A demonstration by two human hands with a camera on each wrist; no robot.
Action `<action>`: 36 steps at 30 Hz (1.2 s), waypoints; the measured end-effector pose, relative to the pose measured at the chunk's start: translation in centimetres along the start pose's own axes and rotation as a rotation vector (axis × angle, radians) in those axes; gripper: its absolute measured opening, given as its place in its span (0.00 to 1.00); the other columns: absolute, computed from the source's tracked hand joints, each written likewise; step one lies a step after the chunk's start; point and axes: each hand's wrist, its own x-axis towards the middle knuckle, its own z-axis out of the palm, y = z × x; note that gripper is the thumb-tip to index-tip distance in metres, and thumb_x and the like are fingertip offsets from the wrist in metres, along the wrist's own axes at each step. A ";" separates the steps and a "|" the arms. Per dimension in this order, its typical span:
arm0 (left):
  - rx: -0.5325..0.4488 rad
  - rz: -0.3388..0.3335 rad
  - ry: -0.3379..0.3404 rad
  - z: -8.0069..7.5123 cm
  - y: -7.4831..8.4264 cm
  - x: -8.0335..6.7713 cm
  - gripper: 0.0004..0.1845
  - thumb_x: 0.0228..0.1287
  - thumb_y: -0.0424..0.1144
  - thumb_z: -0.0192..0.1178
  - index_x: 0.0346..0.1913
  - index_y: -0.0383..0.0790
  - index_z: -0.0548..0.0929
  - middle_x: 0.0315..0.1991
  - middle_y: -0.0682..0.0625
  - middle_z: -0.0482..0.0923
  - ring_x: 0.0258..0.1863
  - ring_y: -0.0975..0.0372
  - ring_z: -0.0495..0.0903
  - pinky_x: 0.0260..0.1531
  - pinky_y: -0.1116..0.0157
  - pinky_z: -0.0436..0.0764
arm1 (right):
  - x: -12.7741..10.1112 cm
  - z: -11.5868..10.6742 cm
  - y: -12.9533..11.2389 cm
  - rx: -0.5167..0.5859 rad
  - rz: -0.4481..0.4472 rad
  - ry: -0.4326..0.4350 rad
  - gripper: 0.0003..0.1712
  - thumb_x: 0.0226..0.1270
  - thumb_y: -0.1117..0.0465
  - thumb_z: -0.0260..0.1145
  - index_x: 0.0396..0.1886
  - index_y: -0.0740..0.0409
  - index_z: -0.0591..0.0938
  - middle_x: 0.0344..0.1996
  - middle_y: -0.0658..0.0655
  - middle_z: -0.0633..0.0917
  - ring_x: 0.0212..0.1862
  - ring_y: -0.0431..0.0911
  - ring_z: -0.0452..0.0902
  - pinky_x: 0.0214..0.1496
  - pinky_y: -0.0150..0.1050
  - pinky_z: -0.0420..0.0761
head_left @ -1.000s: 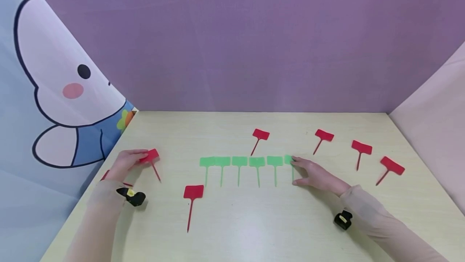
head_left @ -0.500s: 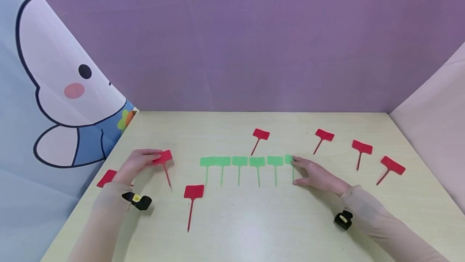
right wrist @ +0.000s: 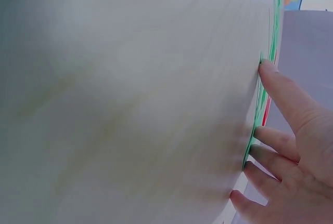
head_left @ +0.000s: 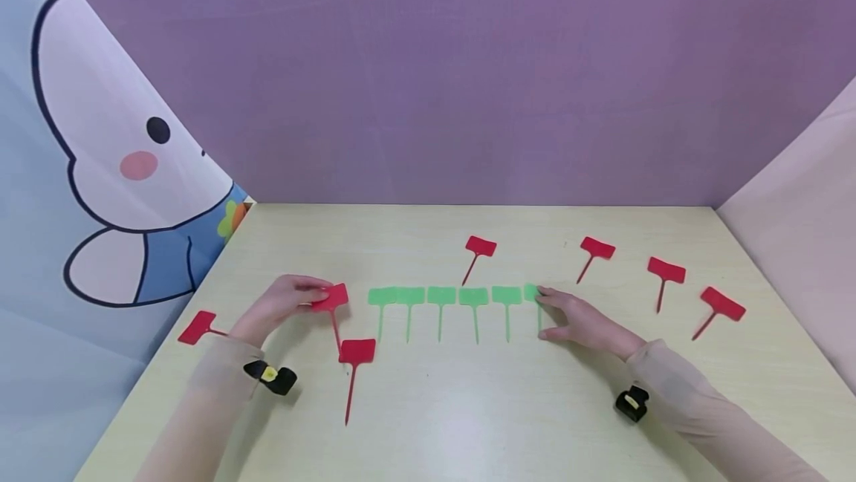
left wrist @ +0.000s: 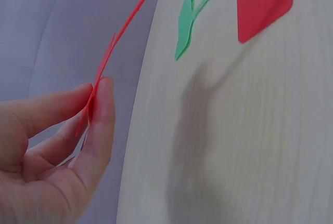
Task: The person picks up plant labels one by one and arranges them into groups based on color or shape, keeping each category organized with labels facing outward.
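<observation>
Our left hand (head_left: pixel 284 302) pinches a flat red plastic plant tag (head_left: pixel 331 298) (stake hanging down); our right hand (head_left: pixel 580 321), fingers straight, presses the rightmost green plastic tag (head_left: pixel 531 292).

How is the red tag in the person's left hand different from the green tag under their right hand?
The red tag is pinched in the left hand and held beside the green row; the green tag lies flat at the row's right end, with the right hand resting on it. Colours differ. Both are flat labels on thin stakes.
</observation>
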 end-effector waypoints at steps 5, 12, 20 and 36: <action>0.004 0.021 -0.044 1.3 0.3 -0.1 0.19 0.59 0.36 0.57 0.52 0.30 0.74 0.49 0.39 0.71 0.41 0.56 0.73 0.41 0.63 0.77 | 0.0 0.1 0.0 -0.007 -0.004 0.002 0.39 0.47 0.55 0.70 0.57 0.70 0.68 0.60 0.68 0.64 0.62 0.62 0.56 0.59 0.54 0.61; 0.039 0.034 -0.107 3.1 1.0 -0.3 0.18 0.56 0.37 0.60 0.48 0.32 0.77 0.43 0.43 0.74 0.38 0.57 0.74 0.36 0.64 0.78 | 0.0 0.1 0.1 -0.013 0.003 0.005 0.40 0.47 0.55 0.70 0.57 0.70 0.68 0.60 0.68 0.64 0.62 0.62 0.56 0.59 0.54 0.61; 0.038 0.072 -0.205 4.7 1.5 -0.6 0.16 0.55 0.34 0.59 0.46 0.31 0.78 0.40 0.44 0.75 0.35 0.58 0.74 0.34 0.64 0.79 | 0.1 0.1 0.0 -0.017 0.000 0.005 0.39 0.47 0.56 0.70 0.56 0.71 0.68 0.60 0.68 0.64 0.62 0.62 0.56 0.60 0.54 0.60; 0.020 0.120 -0.354 7.1 1.9 -0.7 0.13 0.53 0.27 0.59 0.42 0.25 0.77 0.32 0.45 0.78 0.28 0.60 0.79 0.31 0.63 0.80 | 0.2 0.2 0.1 -0.029 -0.007 0.013 0.39 0.46 0.56 0.71 0.56 0.71 0.69 0.59 0.69 0.65 0.61 0.62 0.57 0.59 0.54 0.61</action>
